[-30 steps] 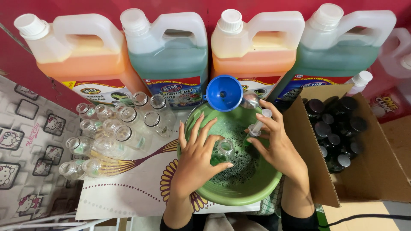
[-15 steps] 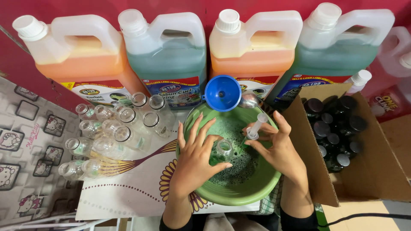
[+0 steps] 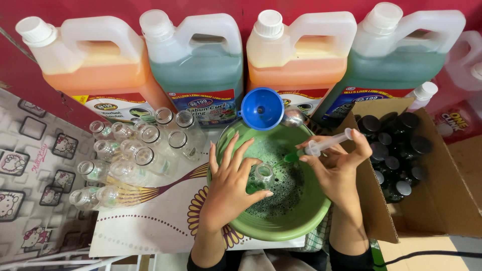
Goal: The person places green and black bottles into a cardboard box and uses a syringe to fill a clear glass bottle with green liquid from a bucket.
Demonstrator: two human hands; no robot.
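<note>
Left hand: the left hand (image 3: 228, 188) is in the lower middle of the frame, its grip closed around a small clear bottle (image 3: 261, 176), which it holds upright inside the green basin (image 3: 301, 221).
Right hand: the right hand (image 3: 334, 168) is to the right of the bottle, its grip closed on a clear syringe (image 3: 321, 145); the thumb lies at the plunger end.
Syringe: it is tilted, its tip is down to the left, near the mouth of the bottle, with green liquid at the tip.
Basin: it stands on the surface (image 3: 150, 226) in the centre, with green foamy liquid inside.
Funnel: a blue funnel (image 3: 261, 108) sits at the upper rim of the basin, and a metal spoon (image 3: 293, 118) is just beside it.
Empty bottles: a group of small clear bottles (image 3: 135, 153) stands at the left of the basin.
Jugs: four big jugs (image 3: 196, 65) stand along the top of the frame, two with orange and two with green liquid.
Box: a cardboard box (image 3: 437, 200) at the right holds black caps (image 3: 396, 145).
</note>
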